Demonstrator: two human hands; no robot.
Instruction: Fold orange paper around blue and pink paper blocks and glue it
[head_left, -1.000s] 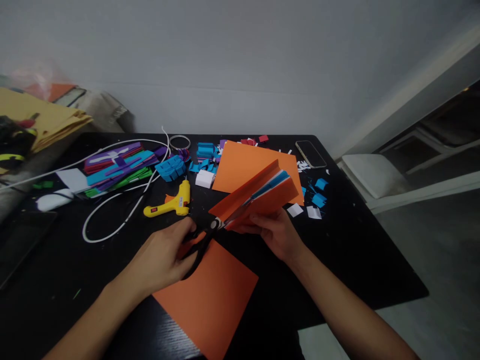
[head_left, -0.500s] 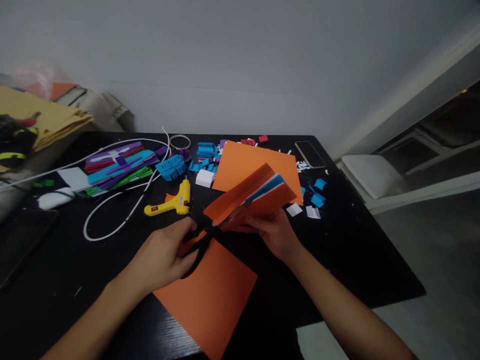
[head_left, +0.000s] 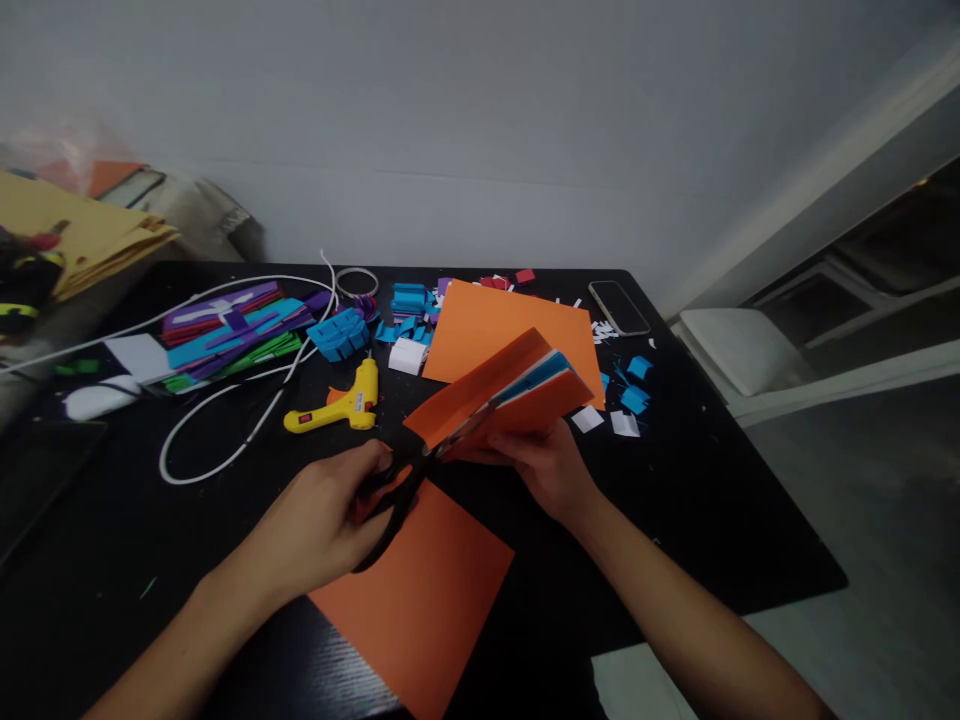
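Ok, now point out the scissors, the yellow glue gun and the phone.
Scissors [head_left: 427, 452]: head view, on the pivot.
Yellow glue gun [head_left: 349, 408]: head view, where the handle meets the body.
Phone [head_left: 619, 308]: head view, middle of the screen.

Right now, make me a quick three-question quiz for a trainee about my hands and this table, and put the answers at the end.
1. True or false: the left hand holds the scissors.
2. Where does the phone lie on the black table? A: at the near left; B: in the middle; C: by the far right corner.
3. Fill in: the right hand holds layered paper with blue and white between ____ outer sheets.

Key: 1, true; 2, C; 3, orange.
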